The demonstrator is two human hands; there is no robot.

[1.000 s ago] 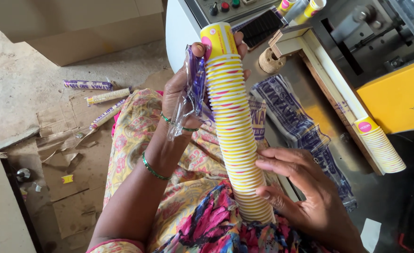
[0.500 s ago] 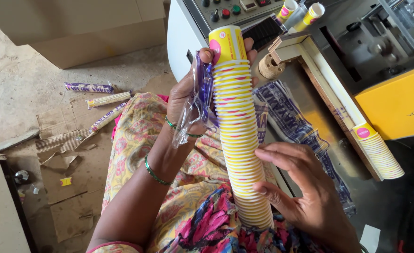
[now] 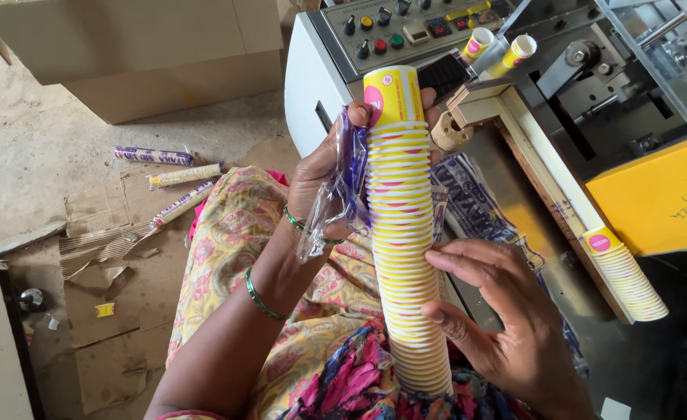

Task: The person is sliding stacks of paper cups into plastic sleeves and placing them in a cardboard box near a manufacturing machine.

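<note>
A tall stack of yellow paper cups (image 3: 406, 233) with pink dots stands tilted on my lap. My left hand (image 3: 324, 167) grips the stack near its top, and it also pinches a clear plastic sleeve (image 3: 336, 206) with purple print against the cups. My right hand (image 3: 499, 311) rests on the lower half of the stack, with its fingers spread along the right side. More printed plastic sleeves (image 3: 476, 210) lie on the machine bed behind the stack.
A cup-making machine (image 3: 406, 31) with knobs and buttons is ahead. A second cup stack (image 3: 627, 272) lies in its wooden chute beside a yellow panel (image 3: 662, 194). Wrapped cup rolls (image 3: 184, 175) and cardboard scraps lie on the floor to the left, near a large carton (image 3: 126, 47).
The stack has shifted slightly, and my right hand has slid along its lower part. My left hand keeps its grip near the top with the sleeve.
</note>
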